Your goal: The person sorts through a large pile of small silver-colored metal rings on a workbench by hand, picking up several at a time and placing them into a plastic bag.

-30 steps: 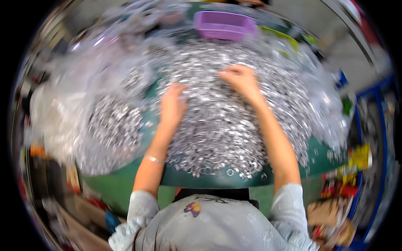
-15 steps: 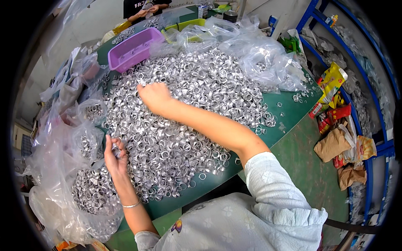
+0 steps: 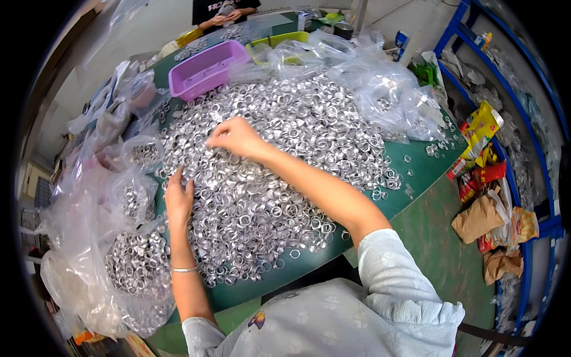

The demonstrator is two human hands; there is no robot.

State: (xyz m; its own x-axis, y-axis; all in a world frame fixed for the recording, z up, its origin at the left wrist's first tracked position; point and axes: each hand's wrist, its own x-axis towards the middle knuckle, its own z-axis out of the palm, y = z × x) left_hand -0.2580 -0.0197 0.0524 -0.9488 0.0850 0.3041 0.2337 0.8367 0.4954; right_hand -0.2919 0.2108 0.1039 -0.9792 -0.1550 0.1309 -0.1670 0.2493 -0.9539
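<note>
A broad heap of silver metal rings [image 3: 256,220] covers much of the green table [image 3: 395,156]. Over the upper left part of this heap is my right hand [image 3: 241,138], its fingertips drawn together in a pinch. Whatever sits between those fingertips is too small to make out. My left hand [image 3: 178,202] is at the heap's left edge, back upward, with the thumb apart from the fingers. I see nothing in it, though its palm side is hidden.
Behind the heap stand a purple basin [image 3: 208,70] holding a few rings and a yellow-green basin [image 3: 276,40]. Clear plastic bags [image 3: 386,89] lie back right; a bag of rings [image 3: 137,268] sits left. Another person [image 3: 225,15] works at the far end. Blue shelving [image 3: 505,137] stands right.
My left hand has moved up along the heap's edge and its curled fingers have straightened. My right hand has shifted slightly right and down, fingertips now pinched. The whole view has shifted a little.
</note>
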